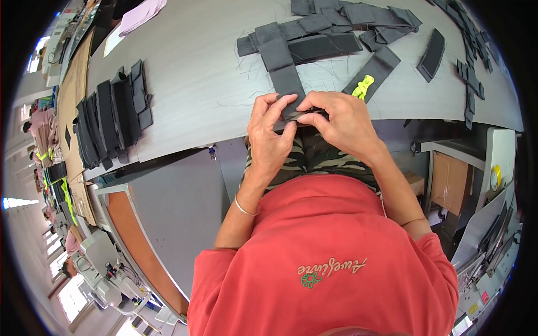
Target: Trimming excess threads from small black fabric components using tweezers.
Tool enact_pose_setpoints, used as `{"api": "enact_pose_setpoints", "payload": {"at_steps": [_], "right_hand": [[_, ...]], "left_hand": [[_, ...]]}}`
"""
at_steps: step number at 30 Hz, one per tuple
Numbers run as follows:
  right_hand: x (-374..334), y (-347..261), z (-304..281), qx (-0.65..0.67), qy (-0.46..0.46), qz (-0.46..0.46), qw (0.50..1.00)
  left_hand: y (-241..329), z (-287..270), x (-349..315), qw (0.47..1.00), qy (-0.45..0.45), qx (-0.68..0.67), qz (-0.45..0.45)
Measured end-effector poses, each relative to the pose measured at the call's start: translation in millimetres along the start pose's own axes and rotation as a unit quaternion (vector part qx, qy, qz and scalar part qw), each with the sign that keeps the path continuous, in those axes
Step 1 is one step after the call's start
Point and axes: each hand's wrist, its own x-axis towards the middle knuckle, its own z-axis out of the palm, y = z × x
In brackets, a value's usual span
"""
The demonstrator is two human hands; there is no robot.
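Both my hands meet at the table's near edge, over the end of a dark grey fabric strip (283,70). My left hand (268,131) pinches the strip's end from the left, its thumb and fingers close together. From the right, my right hand (339,120) grips the same end between thumb and forefinger. The strip runs away from me, up to a pile of similar strips (336,22). Just beyond my right hand lies another grey strip (385,63), with a bright yellow-green piece (363,87) on it, partly behind the hand.
A row of stacked dark strips (115,115) lies at the left of the grey table (190,84). One dark piece (431,55) and further strips (471,78) are on the right. Pink sheets (140,15) lie far left. Below stands a cardboard box (448,182). People work far left.
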Motion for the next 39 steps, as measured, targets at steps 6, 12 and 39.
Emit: {"api": "enact_pose_setpoints", "payload": {"at_steps": [6,12,39], "right_hand": [[-2,-2,-3,-0.027,-0.014,-0.005,1.0],[-3,-2,-7,-0.017,-0.031,0.005,0.999],[0,9,3,0.046,-0.006,0.066,0.997]], "left_hand": [[2,1,-2,1.0,0.002,0.001,0.003],[2,0,-3,1.0,-0.002,0.008,0.005],[3,6,1,0.999,-0.003,0.015,0.033]]}}
